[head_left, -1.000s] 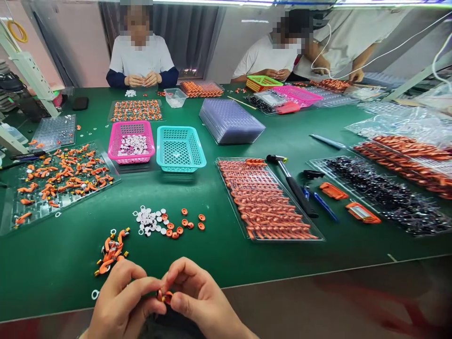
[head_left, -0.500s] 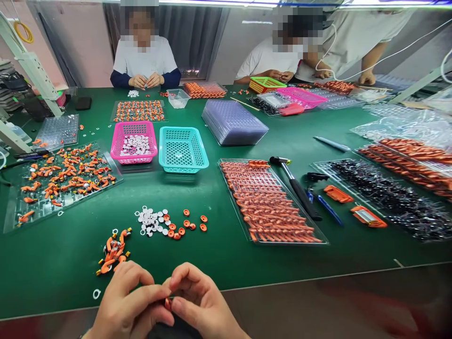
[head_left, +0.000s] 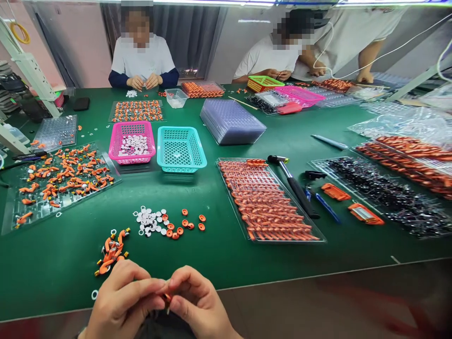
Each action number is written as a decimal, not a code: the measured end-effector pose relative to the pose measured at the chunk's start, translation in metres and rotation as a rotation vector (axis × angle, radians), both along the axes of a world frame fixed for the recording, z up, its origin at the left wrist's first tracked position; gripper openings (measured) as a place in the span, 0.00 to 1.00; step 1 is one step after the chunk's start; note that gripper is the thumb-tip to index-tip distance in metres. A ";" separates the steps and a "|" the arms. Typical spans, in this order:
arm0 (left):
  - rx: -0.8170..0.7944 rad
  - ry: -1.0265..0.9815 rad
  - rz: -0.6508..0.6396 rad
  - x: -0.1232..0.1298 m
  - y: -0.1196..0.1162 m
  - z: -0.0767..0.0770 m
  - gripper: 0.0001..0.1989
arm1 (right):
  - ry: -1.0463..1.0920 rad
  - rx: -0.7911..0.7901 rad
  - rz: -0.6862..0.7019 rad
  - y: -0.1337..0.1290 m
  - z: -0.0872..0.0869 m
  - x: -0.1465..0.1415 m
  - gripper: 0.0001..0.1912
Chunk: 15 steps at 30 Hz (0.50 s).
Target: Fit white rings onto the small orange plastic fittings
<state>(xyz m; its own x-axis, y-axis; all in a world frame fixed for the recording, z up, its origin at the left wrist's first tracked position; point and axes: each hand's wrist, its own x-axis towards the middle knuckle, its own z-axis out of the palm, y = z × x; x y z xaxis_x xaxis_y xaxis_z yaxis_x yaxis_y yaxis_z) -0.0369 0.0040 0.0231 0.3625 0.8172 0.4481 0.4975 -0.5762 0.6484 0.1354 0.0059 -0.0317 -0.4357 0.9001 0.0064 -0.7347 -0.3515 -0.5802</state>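
At the table's front edge, a small orange part (head_left: 167, 297) is pinched between the fingertips of my left hand (head_left: 122, 299) and my right hand (head_left: 202, 303). Fingers cover most of it, so its exact kind is hidden. Just beyond my left hand lies a small heap of curved orange pieces with yellow ends (head_left: 112, 253). Further out are a pile of white discs (head_left: 150, 221) and several loose orange round caps (head_left: 190, 226). One white ring (head_left: 94, 294) rests on the table beside my left hand.
A pink basket (head_left: 112, 157) with white discs and a teal basket (head_left: 181, 167) stand mid-table. To the right lie a tray of orange parts (head_left: 264, 202), a hammer (head_left: 300, 193) and a tray of black parts (head_left: 374, 188). Co-workers (head_left: 143, 61) sit and stand across the table.
The orange part has turned slightly between my fingertips, and a narrow light tip now shows below it. My hands have barely shifted. The whole view has moved slightly.
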 end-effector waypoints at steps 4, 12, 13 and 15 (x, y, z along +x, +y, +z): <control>0.080 -0.036 0.081 0.002 -0.006 -0.003 0.07 | 0.055 -0.069 -0.013 0.001 0.000 -0.004 0.07; 0.177 -0.011 0.124 0.010 -0.012 -0.011 0.12 | 0.171 -0.229 0.029 0.001 0.002 -0.009 0.09; 0.187 -0.008 0.126 0.010 -0.011 -0.012 0.12 | 0.175 -0.245 0.030 0.001 0.001 -0.009 0.09; 0.212 -0.002 0.120 0.011 -0.011 -0.012 0.12 | 0.184 -0.280 0.031 0.000 0.000 -0.009 0.10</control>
